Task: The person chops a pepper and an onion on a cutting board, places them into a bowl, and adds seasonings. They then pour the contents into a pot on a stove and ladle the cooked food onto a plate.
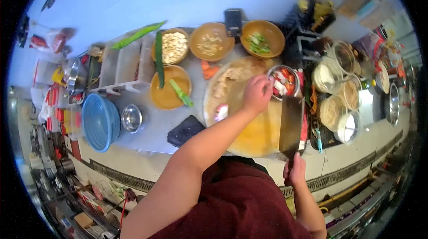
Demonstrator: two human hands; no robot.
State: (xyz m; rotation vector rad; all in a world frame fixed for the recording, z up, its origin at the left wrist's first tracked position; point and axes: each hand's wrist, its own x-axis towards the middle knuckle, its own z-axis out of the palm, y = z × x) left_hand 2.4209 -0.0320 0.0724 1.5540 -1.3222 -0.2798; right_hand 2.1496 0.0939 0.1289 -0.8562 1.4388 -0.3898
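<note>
My right hand [296, 171] is wrapped round the handle of a broad cleaver [290, 123], whose blade stands over the right edge of the round cutting board [249, 136]. My left hand [258, 94] reaches across the board to the rim of a metal bowl [272, 74] with red and white cut pieces [283, 83]. The fingers of that hand are drawn together; what they hold, if anything, is hidden. Pale sliced pieces [223, 83] lie along the board's upper left. A cut onion piece [221, 112] rests at its left edge.
Left of the board are a brown bowl [162, 98] with a green stalk, a dark cloth [186, 131], a small steel bowl [132, 118] and a blue basket [100, 123]. More brown bowls [213, 29] stand behind. Plastic tubs [332, 113] crowd the right side.
</note>
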